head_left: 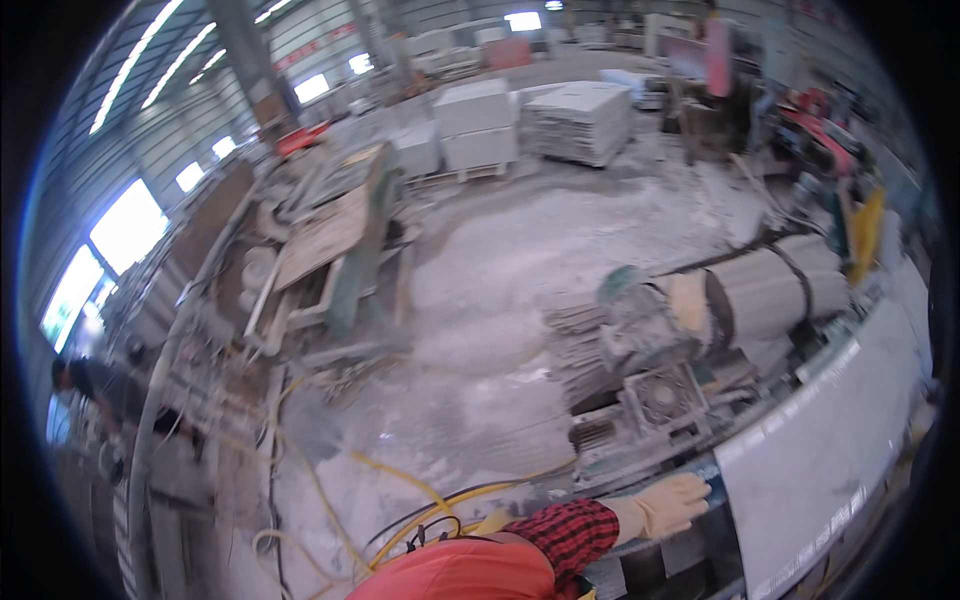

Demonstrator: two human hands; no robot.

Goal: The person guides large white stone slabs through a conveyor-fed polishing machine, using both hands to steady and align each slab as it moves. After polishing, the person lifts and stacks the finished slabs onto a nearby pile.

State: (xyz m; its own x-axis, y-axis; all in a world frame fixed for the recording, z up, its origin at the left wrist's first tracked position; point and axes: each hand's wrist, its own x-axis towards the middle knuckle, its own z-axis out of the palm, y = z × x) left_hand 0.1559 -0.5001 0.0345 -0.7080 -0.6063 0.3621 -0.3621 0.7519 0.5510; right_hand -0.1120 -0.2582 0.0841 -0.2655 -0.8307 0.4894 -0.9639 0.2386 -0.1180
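Note:
My left hand point(665, 507), in a pale cream rubber glove, reaches out at the lower right from a red-and-black plaid sleeve point(575, 535). Its fingers are stretched out and hold nothing that I can see. They lie over a dark strip beside the near left edge of a large white slab point(830, 450); whether they touch the strip I cannot tell. Orange-red clothing point(470, 572) covers my shoulder at the bottom edge. My right hand is out of the picture.
A dusty motor-like machine point(650, 330) stands beyond the slab. Yellow hoses point(405, 480) trail over the whitened floor. Boards and frames point(330, 240) lean at the left, where another person point(120, 390) bends over. Slab stacks point(580, 120) stand farther back.

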